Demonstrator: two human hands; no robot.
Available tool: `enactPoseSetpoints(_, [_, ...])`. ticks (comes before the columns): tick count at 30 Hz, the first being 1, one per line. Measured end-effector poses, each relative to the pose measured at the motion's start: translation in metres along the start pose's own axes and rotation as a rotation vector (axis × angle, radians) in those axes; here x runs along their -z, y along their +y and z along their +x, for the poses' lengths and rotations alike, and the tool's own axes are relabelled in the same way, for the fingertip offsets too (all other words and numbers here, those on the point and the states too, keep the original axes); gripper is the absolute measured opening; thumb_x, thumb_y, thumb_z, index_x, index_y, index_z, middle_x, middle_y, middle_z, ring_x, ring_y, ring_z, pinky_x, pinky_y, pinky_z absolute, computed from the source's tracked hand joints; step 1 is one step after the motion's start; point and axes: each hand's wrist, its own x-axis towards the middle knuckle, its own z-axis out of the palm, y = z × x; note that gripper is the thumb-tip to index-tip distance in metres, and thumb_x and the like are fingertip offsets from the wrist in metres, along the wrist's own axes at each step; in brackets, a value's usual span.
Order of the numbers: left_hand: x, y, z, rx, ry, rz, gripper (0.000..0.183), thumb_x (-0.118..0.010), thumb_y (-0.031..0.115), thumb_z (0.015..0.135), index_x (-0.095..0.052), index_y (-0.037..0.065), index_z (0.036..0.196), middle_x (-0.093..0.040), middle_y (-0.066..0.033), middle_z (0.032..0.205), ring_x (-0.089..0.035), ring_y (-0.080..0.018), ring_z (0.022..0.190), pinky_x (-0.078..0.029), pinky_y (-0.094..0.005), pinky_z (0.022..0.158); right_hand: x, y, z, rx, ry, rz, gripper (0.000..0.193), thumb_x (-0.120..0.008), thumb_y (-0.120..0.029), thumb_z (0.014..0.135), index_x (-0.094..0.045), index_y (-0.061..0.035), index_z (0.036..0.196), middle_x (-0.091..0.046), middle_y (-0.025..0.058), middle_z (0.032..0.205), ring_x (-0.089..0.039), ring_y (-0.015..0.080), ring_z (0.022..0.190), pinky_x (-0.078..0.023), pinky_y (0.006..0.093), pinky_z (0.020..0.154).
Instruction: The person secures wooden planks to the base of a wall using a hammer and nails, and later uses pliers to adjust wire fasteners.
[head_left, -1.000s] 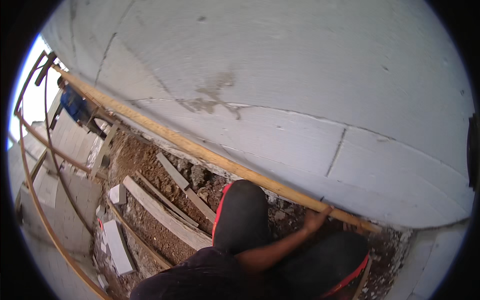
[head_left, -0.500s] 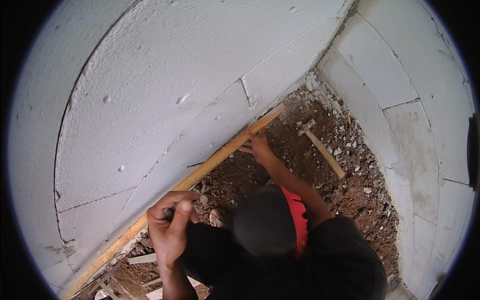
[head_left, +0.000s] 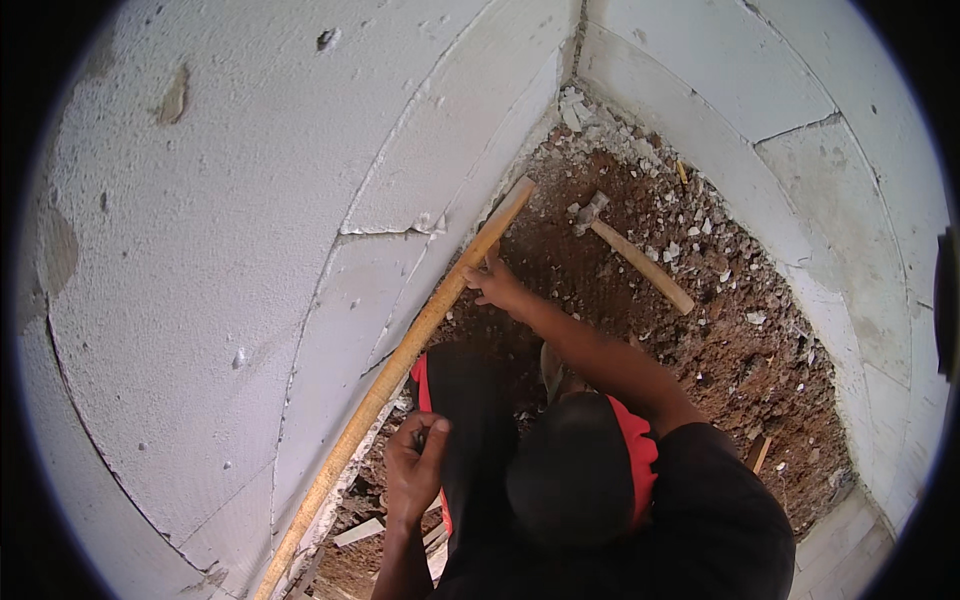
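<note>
A long yellowish wooden pole (head_left: 385, 385) runs along the foot of the left wall, from the lower edge up toward the corner. My right hand (head_left: 495, 285) is at the pole's upper part, with its fingers on the wood. Lower down, my left hand (head_left: 415, 462) is raised beside the pole, apart from it. Its thumb is pressed to curled fingers; whatever may be between them is hidden. A hammer (head_left: 640, 262) with a metal head and pale wooden handle lies on the soil, right of my right hand.
White block walls, left wall (head_left: 240, 200) and right wall (head_left: 840, 190), meet at a far corner. Brown soil (head_left: 740, 350) with pale rubble lies between them. My bent legs in black with red trim (head_left: 575, 460) fill the lower middle. Wood scraps (head_left: 360, 532) lie at lower left.
The view has shifted and turned. My left hand has come away from beside the pole and dropped toward my left leg. My right hand remains at the pole; the hammer still lies on the soil.
</note>
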Motion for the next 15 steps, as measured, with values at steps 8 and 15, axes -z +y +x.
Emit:
enactPoseSetpoints(8, [-0.061,0.028,0.051,-0.202,-0.272,0.191,0.021,-0.049,0.016,0.105,-0.064,0.002,0.107,-0.055,-0.0036,0.070,-0.052,-0.0102,0.068,-0.042,-0.0274,0.063,0.013,-0.016,-0.017,0.043,0.048,-0.040,0.079,-0.065,-0.040,0.098,-0.028,0.0012,0.154,-0.056,0.0224,0.137,-0.057,0.0327,0.121,-0.055,0.0492,0.092])
enactPoseSetpoints(15, [-0.075,0.028,0.076,-0.287,-0.444,0.252,0.024,-0.048,0.017,0.105,-0.065,0.002,0.113,-0.055,-0.0024,0.070,-0.050,-0.0085,0.066,-0.041,-0.0271,0.062,0.195,-0.032,-0.103,-0.161,0.753,-1.674,0.070,-0.057,-0.027,0.100,-0.024,-0.0180,0.161,-0.036,0.0151,0.159,-0.025,0.0332,0.152,-0.019,0.0575,0.123])
